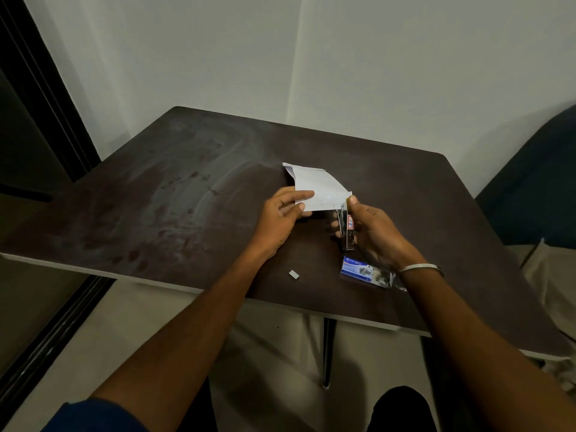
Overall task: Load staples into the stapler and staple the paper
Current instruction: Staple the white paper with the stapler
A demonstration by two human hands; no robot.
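While the left hand [285, 213] pinches paper [318, 188], the right [371, 229] grips a stapler [346, 226] near the Kangaro box [357, 269].

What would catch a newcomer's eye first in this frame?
The white folded paper stands out, held up over the middle of the dark table by the left hand. At its near right corner the right hand grips a small metal stapler, its nose at the paper's edge. Nearer the table's front edge lie a blue staple box and a small grey staple strip.
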